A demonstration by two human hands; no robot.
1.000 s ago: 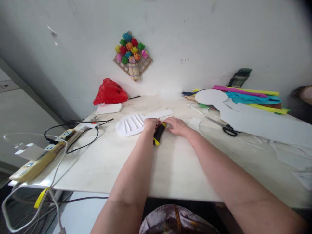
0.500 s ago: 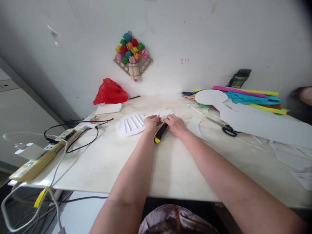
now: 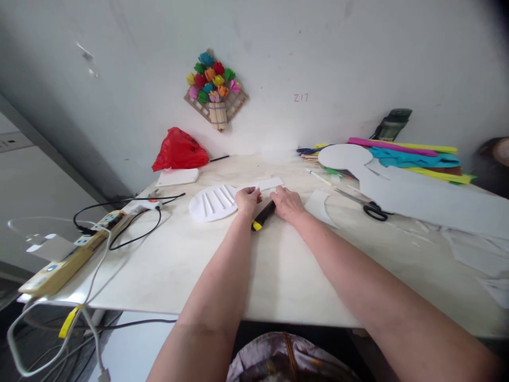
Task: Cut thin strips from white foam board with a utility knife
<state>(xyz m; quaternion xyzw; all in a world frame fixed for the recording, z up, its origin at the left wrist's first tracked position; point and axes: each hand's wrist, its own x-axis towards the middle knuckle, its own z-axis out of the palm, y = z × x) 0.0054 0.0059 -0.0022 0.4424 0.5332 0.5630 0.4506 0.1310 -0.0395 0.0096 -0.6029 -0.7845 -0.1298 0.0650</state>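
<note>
My left hand (image 3: 247, 200) is closed, its fingertips pinched beside the right end of a white oval piece (image 3: 212, 203) with several raised white strips on it. What those fingertips hold is too small to make out. My right hand (image 3: 287, 203) is also closed, fingers bent down by the upper end of a black tool with a yellow end (image 3: 263, 216), which lies slanted between the hands. Whether the right fingers grip it or a small white bit is hidden. Beyond both hands lies a flat white strip (image 3: 271, 183).
Black-handled scissors (image 3: 374, 210), a curved white offcut (image 3: 319, 207) and large white sheet pieces (image 3: 429, 199) lie to the right. Coloured sheets (image 3: 413, 157) are piled behind. Leftward are a red plastic bag (image 3: 178, 151), a power strip (image 3: 67, 260) and loose cables.
Both hands stay almost in place, with only slight finger movement. A thin white bit that stood up by the left fingertips now shows less. The view has shifted slightly.
</note>
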